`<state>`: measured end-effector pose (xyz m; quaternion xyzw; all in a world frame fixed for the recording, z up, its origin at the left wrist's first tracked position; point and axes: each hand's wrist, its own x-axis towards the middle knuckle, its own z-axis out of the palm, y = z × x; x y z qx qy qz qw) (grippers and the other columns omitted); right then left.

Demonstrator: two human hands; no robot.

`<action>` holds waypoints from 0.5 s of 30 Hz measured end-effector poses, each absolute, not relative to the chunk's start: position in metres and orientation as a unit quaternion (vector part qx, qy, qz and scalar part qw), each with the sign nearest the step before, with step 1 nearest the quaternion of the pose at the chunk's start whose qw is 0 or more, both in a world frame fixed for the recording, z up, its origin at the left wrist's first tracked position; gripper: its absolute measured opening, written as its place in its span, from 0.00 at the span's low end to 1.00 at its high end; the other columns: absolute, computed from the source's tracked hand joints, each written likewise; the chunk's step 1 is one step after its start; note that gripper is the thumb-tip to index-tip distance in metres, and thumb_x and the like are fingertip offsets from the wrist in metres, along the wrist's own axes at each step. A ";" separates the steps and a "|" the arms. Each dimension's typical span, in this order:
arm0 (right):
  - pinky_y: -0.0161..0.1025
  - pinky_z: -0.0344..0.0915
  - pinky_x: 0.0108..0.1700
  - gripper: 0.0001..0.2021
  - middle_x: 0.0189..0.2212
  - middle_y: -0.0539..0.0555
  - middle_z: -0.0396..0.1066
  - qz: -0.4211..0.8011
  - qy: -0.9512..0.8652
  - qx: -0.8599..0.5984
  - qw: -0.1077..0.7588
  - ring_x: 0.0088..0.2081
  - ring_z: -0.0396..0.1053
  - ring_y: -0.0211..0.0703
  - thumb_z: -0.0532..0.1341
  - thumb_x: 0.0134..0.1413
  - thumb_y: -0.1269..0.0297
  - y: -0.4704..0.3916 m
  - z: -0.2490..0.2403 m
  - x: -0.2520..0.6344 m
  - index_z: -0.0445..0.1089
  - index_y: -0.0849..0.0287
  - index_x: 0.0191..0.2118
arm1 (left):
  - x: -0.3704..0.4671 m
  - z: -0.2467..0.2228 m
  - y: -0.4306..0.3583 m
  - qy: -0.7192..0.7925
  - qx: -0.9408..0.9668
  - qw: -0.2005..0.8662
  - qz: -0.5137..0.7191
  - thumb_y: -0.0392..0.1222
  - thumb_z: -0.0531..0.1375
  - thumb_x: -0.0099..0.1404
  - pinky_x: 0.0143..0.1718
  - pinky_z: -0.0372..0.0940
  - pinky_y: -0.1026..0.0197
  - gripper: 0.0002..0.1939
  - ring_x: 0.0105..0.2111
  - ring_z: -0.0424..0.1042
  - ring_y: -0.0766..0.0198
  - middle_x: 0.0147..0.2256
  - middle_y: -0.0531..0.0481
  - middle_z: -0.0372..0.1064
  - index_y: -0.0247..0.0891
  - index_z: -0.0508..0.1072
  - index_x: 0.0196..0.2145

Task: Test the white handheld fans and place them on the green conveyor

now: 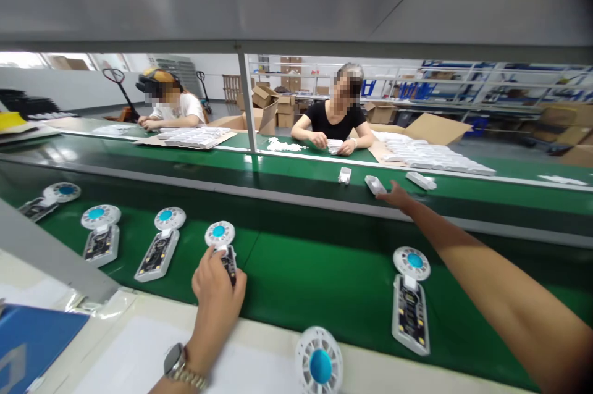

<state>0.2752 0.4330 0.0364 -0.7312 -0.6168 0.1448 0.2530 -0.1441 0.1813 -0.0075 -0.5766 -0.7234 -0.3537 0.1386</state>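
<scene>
My left hand (pixel 215 283), with a watch on its wrist, is closed around the open body of a handheld fan (pixel 220 234). This fan has a round white vented head with a blue centre, and a bare black circuit board. My right hand (pixel 397 196) reaches far across to the raised green strip, its fingertips closed at the end of a hollow white plastic casing (pixel 374 185). Two similar casings lie close by, a white casing (pixel 344 175) to the left and another white casing (pixel 420 181) to the right.
More open fans lie on the green belt (pixel 296 295), including a fan (pixel 411 314) at right and a fan (pixel 160 252) at left. A fan head (pixel 319 363) shows at the near edge. A metal post (pixel 248 104) rises beyond. Two people sit opposite, near piled white casings (pixel 426 153).
</scene>
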 end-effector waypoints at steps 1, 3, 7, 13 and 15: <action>0.42 0.60 0.51 0.38 0.58 0.74 0.53 0.139 -0.616 -0.735 0.246 0.57 0.57 0.60 0.63 0.49 0.64 0.424 0.042 0.283 0.46 0.75 0.61 | -0.144 -0.006 0.181 -0.718 -0.582 0.150 -0.350 0.42 0.51 0.59 0.51 0.54 0.37 0.20 0.54 0.57 0.40 0.53 0.29 0.55 0.30 0.58 0.47; 0.43 0.59 0.53 0.37 0.59 0.72 0.53 0.131 -0.621 -0.738 0.228 0.58 0.55 0.59 0.63 0.50 0.66 0.401 0.054 0.299 0.46 0.73 0.62 | -0.141 -0.001 0.180 -0.704 -0.591 0.164 -0.358 0.42 0.50 0.60 0.52 0.52 0.37 0.20 0.55 0.56 0.40 0.53 0.27 0.54 0.29 0.58 0.48; 0.43 0.60 0.52 0.36 0.58 0.72 0.55 0.143 -0.651 -0.721 0.187 0.54 0.62 0.58 0.61 0.52 0.68 0.334 0.070 0.317 0.44 0.74 0.62 | -0.130 0.011 0.174 -0.648 -0.634 0.156 -0.392 0.44 0.49 0.63 0.56 0.47 0.38 0.20 0.58 0.51 0.42 0.56 0.27 0.51 0.28 0.58 0.48; 0.44 0.57 0.57 0.34 0.63 0.58 0.49 0.150 -0.799 -0.573 0.102 0.59 0.56 0.53 0.59 0.53 0.55 0.166 0.089 0.305 0.48 0.57 0.63 | -0.095 0.042 0.132 -0.563 -0.724 0.004 -0.399 0.46 0.47 0.66 0.56 0.54 0.45 0.16 0.59 0.53 0.51 0.58 0.35 0.49 0.35 0.59 0.48; 0.48 0.61 0.54 0.35 0.64 0.55 0.43 0.112 -0.834 -0.535 0.076 0.59 0.55 0.55 0.56 0.54 0.49 0.101 0.094 0.301 0.44 0.51 0.64 | -0.079 0.046 0.102 -0.532 -0.775 -0.043 -0.339 0.46 0.46 0.67 0.54 0.58 0.45 0.18 0.59 0.52 0.52 0.61 0.38 0.47 0.39 0.58 0.52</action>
